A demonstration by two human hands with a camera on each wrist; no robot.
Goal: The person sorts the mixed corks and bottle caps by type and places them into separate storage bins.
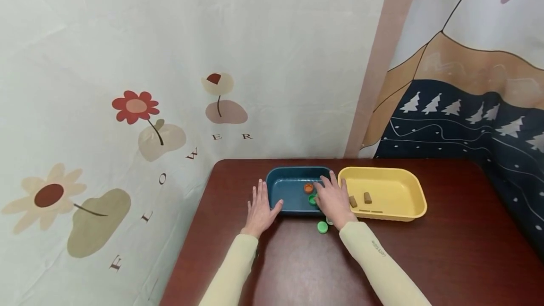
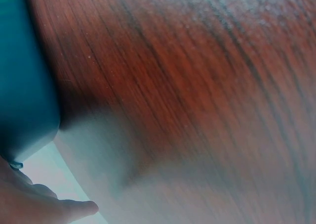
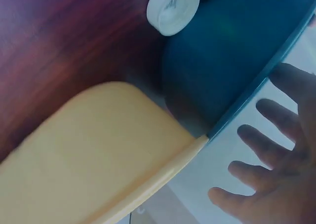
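Note:
A dark blue tray (image 1: 289, 197) stands on the table with an orange bottle cap (image 1: 308, 188) and a green cap (image 1: 312, 199) inside. My left hand (image 1: 259, 209) rests at the tray's left end, fingers straight and thumb spread. Over the right end is my right hand (image 1: 334, 199), its fingers spread and holding nothing. In the right wrist view those fingers (image 3: 266, 145) reach past the blue rim. Just in front of the tray lie a light green cap (image 1: 322, 227) and a white cap (image 3: 173, 9), the latter partly hidden by my right hand in the head view.
Close to the right of the blue tray is a yellow tray (image 1: 393, 192). It holds two short brown blocks (image 1: 367, 198) and thin brown strips (image 1: 370, 211) along its near side. The reddish-brown table (image 1: 306, 268) backs onto a printed curtain (image 1: 293, 60).

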